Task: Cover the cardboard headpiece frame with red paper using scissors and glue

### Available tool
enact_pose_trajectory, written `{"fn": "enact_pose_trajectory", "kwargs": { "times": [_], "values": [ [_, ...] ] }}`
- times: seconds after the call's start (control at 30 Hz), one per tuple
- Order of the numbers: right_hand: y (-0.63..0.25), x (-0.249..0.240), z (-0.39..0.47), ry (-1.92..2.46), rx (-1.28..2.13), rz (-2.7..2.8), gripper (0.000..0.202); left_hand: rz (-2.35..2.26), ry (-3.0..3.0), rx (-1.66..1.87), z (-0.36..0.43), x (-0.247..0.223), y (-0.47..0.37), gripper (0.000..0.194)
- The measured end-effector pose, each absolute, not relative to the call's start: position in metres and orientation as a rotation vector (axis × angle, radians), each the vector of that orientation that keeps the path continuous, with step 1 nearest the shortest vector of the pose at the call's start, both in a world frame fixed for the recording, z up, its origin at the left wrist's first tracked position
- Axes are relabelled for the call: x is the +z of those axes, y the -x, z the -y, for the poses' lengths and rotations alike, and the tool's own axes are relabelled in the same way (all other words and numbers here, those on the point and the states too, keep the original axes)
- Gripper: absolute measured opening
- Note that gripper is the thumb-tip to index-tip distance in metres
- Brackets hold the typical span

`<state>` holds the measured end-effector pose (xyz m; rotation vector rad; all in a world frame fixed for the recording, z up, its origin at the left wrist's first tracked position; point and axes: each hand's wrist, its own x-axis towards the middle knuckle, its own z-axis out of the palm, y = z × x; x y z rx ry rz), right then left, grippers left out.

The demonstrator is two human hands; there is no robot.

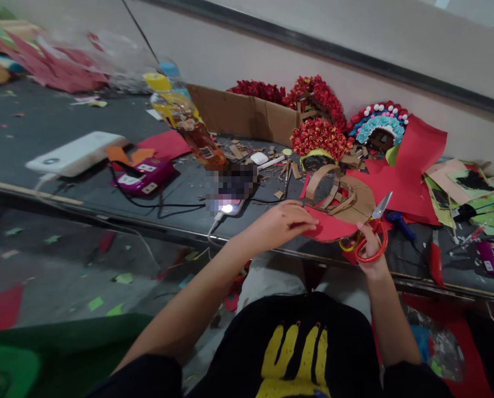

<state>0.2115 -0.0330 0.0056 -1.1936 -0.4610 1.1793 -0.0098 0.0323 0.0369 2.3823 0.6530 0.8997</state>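
My left hand (283,222) is closed at the left end of a curved strip of red paper (332,225), fingertips pressed on it. This strip lies along the near edge of a brown cardboard piece (360,194) with a cardboard ring (322,185) standing on it. At the strip's right end, my right hand (370,247) is closed around red-handled scissors (380,243). The blades point up and away from me and look slightly apart. Some yellow shows beside the scissor handles, partly hidden by my hand.
Red flower-covered headpieces (321,137) and a blue-and-white one (379,126) stand by the wall. A drink bottle (199,138), phone (238,190), white power bank (74,152) and purple box (147,176) are left. A blue glue gun (402,224) and red-handled knife (436,262) lie right.
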Motion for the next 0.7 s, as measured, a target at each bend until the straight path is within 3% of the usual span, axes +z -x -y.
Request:
{"fn": "enact_pose_trajectory", "kwargs": {
  "times": [0.1, 0.23, 0.33, 0.5, 0.6, 0.7],
  "values": [
    [-0.217, 0.005, 0.030, 1.181, 1.187, 0.496, 0.028, -0.890, -2.205, 1.136, -0.036, 0.028, 0.017, 0.021],
    [-0.219, 0.006, 0.031, 1.172, 1.156, 0.592, 0.024, -1.044, -1.593, 1.462, -0.044, 0.010, 0.020, 0.060],
    [-0.217, 0.006, 0.029, 1.145, 1.145, 0.650, 0.023, -1.153, -1.267, 1.399, -0.049, -0.005, 0.016, 0.073],
    [-0.215, 0.006, 0.013, 1.135, 1.198, 0.790, 0.034, -1.046, -1.014, 0.848, -0.044, -0.012, 0.005, 0.056],
    [-0.228, 0.003, -0.001, 1.321, 0.972, 1.004, 0.032, -0.963, -0.830, 0.967, -0.041, -0.012, 0.003, 0.040],
    [-0.246, -0.005, -0.013, 1.624, 0.631, 1.217, 0.026, -0.973, -0.685, 1.182, -0.041, -0.010, 0.005, 0.038]
  ]
}}
